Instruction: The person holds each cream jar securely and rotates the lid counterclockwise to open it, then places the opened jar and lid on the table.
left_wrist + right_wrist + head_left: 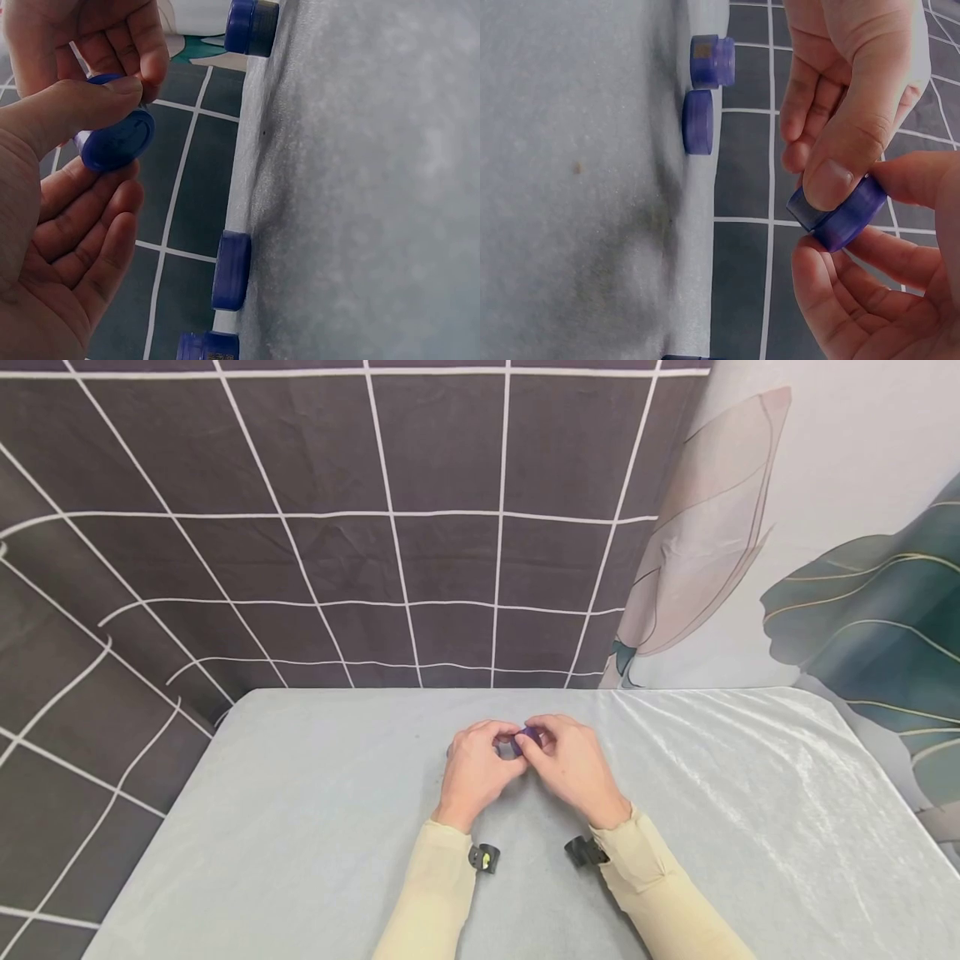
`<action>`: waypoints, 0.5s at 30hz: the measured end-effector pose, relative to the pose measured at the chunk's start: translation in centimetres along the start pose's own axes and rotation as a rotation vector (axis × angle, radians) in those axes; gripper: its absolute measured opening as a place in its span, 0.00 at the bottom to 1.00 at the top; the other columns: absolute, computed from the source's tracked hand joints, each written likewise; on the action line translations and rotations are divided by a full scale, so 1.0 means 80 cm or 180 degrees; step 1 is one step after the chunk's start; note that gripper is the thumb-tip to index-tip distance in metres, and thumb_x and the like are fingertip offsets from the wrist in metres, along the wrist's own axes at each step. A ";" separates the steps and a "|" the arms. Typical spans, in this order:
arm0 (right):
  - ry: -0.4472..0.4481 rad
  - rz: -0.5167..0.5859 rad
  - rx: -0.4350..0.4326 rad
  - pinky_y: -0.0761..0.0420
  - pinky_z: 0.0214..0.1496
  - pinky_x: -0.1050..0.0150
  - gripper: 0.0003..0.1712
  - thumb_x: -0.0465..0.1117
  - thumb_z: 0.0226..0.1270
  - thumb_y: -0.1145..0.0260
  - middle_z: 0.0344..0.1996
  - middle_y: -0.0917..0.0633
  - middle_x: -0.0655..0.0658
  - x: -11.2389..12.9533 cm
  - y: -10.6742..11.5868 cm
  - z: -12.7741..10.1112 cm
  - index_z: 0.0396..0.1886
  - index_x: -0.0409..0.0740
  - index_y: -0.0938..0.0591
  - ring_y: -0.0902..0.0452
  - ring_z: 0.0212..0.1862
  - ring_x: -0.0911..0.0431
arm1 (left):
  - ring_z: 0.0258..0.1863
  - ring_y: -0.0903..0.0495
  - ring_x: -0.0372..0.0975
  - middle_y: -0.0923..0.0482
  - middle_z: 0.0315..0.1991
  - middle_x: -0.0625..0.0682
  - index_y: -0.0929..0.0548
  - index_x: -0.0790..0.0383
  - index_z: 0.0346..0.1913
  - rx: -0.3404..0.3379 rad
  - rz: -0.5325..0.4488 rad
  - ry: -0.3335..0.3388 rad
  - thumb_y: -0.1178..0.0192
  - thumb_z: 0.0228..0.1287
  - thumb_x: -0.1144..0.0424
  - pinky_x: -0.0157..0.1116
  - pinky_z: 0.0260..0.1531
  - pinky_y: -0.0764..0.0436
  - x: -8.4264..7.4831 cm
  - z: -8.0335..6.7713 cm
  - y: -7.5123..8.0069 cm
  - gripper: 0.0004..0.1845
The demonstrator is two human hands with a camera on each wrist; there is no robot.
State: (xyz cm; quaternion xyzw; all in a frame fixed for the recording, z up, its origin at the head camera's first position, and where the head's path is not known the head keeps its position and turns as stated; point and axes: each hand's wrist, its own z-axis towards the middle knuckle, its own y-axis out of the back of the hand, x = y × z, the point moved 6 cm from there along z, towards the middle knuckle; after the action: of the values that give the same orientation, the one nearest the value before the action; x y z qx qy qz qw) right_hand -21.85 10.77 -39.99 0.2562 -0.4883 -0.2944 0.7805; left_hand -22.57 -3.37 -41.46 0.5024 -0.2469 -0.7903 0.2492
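Pinching the blue cap point(116, 139) between your left hand point(474, 770) and right hand point(572, 767), you are risking it slipping onto the counter point(300, 793) if either grip loosens.

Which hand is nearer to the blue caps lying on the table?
Left. The left hand is beside the caps; the right hand is beyond it, farther off.

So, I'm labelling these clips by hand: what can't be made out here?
- Head view: the blue cap is nearly hidden between left hand and right hand.
- Left wrist view: bottom piece cut by the edge.
- Right wrist view: dark object cut off at bottom.
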 end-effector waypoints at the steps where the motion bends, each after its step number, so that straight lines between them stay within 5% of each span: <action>1: -0.0006 0.0006 0.0004 0.21 0.39 0.57 0.15 0.46 0.64 0.29 0.34 0.14 0.46 0.000 0.000 0.000 0.43 0.39 0.13 0.21 0.34 0.55 | 0.36 0.14 0.41 0.12 0.36 0.46 0.10 0.56 0.42 0.0001 -0.0003 -0.0001 0.24 0.48 0.57 0.42 0.43 0.21 0.000 0.000 0.000 0.16; 15: 0.0073 0.0013 -0.0005 0.21 0.37 0.58 0.16 0.45 0.62 0.29 0.32 0.15 0.46 0.000 0.000 -0.001 0.44 0.38 0.13 0.21 0.33 0.56 | 0.36 0.14 0.41 0.12 0.37 0.46 0.10 0.56 0.43 0.0017 0.0004 -0.0002 0.24 0.48 0.57 0.42 0.44 0.21 0.000 0.000 0.000 0.17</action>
State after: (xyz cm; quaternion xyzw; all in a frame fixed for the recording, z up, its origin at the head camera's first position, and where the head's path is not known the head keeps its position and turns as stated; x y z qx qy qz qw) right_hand -21.79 10.74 -40.03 0.2580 -0.4797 -0.2903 0.7868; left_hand -22.58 -3.40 -41.46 0.5027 -0.2493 -0.7896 0.2483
